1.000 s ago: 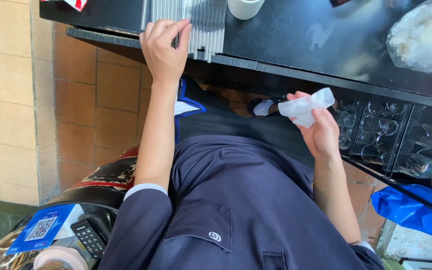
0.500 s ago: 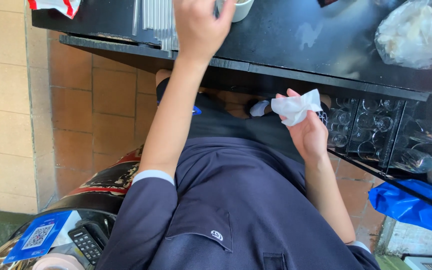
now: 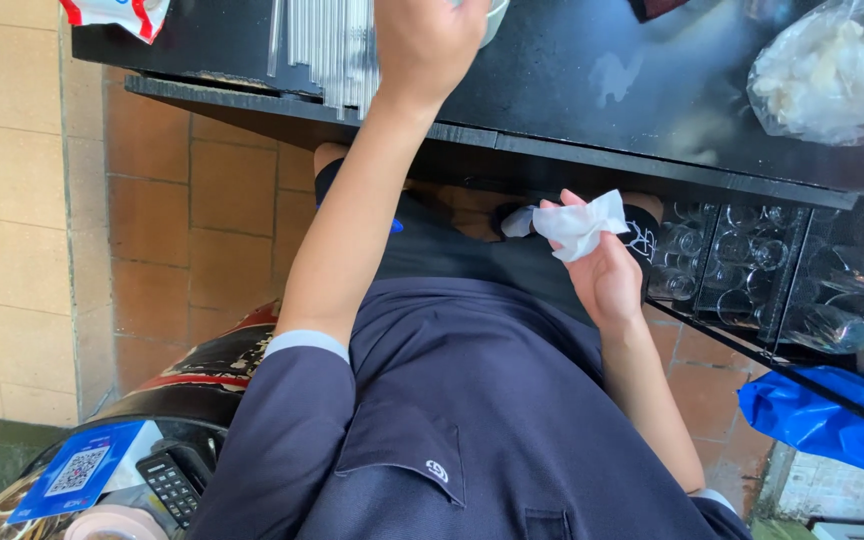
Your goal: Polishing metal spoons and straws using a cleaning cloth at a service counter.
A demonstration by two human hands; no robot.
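While the camera looks straight down a person's front, the black counter (image 3: 592,80) fills the top of the view and serves as the landmark. The left hand (image 3: 427,45) reaches up over the counter's near edge, arm stretched long, and rests back-up on the counter top; its fingers are cut off by the top of the view, so whether it grips anything cannot be told. Just beside that hand, toward the counter's left end, lies a bundle of clear drinking straws (image 3: 332,45), their long axis running from the counter's near edge away toward its far side. A pale cup (image 3: 493,18) sits touching the hand on its other side, mostly out of view. Below the counter's front edge, the right hand (image 3: 607,280) is held at waist height, fingers closed around a crumpled white tissue (image 3: 580,225); the tissue sticks up out of the fist toward the counter, with no clear long axis because it is wadded. Under the counter, to the right of that hand, a dark rack holds rows of clear drinking glasses (image 3: 742,250). On the counter's right end rests a clear plastic bag (image 3: 832,70) with white contents. Far below the counter's left end lie a black calculator (image 3: 167,485) and a blue card (image 3: 77,470).
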